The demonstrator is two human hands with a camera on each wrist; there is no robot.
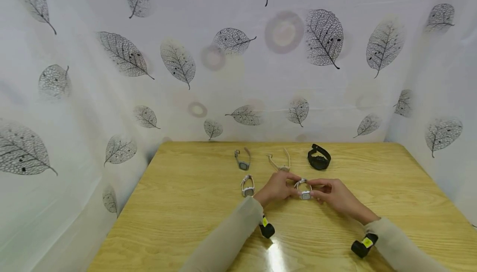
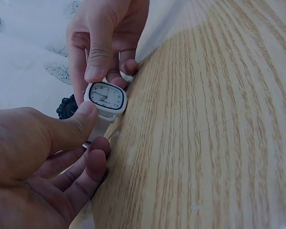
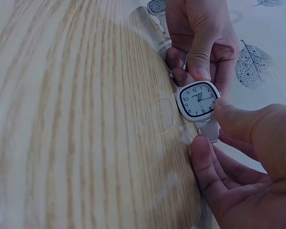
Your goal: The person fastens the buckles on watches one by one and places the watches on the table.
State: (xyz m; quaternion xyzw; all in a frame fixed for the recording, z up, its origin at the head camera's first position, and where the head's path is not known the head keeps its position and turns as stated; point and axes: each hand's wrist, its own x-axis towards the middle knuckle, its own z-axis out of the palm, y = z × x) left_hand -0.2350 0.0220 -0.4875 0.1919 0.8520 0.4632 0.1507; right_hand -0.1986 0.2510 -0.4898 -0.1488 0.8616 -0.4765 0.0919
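Between both hands is a white wristwatch (image 1: 305, 196) with a rounded-square dial, its strap forming a loop. My left hand (image 1: 279, 187) holds it from the left, the thumb at the edge of the case in the left wrist view. From the other side my right hand (image 1: 335, 195) pinches it, thumb against the case (image 3: 199, 101). The dial faces up toward me, and the watch is at the tabletop. Fingers cover part of the strap.
Left of the hands lies another white watch (image 1: 248, 191). Farther back are a grey watch (image 1: 244, 165), a pale-strapped watch (image 1: 285, 168) partly behind my left hand, and a black watch (image 1: 319, 162). A leaf-patterned curtain (image 1: 253, 81) surrounds the wooden table (image 1: 179, 205).
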